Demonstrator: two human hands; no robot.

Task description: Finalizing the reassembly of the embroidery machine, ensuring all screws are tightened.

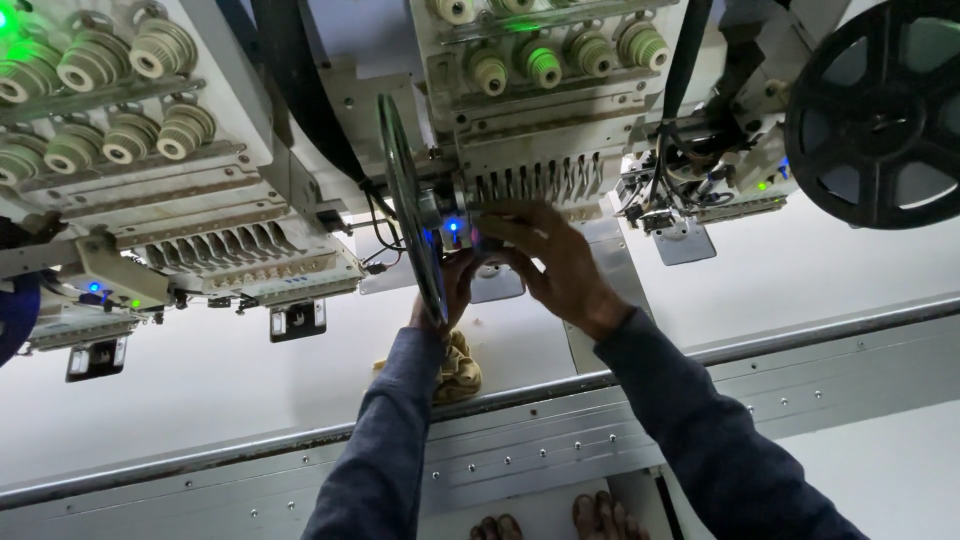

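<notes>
Laid the right-hand fingertips (508, 226) splayed and flat against the lower face of the needle case (535, 180), gripping nothing, just pressed on right under the row of needle bars and beside the little blue lamp. Kept the right hand (555, 265) arched over that spot, wrist angled back toward the front rail (520, 440) of the machine bed (200, 390). Tucked the left hand (455, 288) in from below, close beside the right and half hidden behind the thin metal disc (410, 210) standing edge-on. Impossible to say how far those left fingers were curled, or around what. Rested the left forearm over a crumpled yellow cloth (462, 372) lying near the bed's front edge, just behind the rail. Further out: rows of pale tension knobs (590, 50) above the needle case, a second embroidery head (230, 250) off toward the bed's left side, a big black spoked reel (878, 110) toward the far right corner, bare toes (600, 518) below the rail. Plenty of risk, judging by this: fingertips right at the needle points, so a prick or worse with the head powered, as those lit lamps suggest; a sleeve or knuckle catching the disc's thin rim; the loose cloth dragged in under the head.
</notes>
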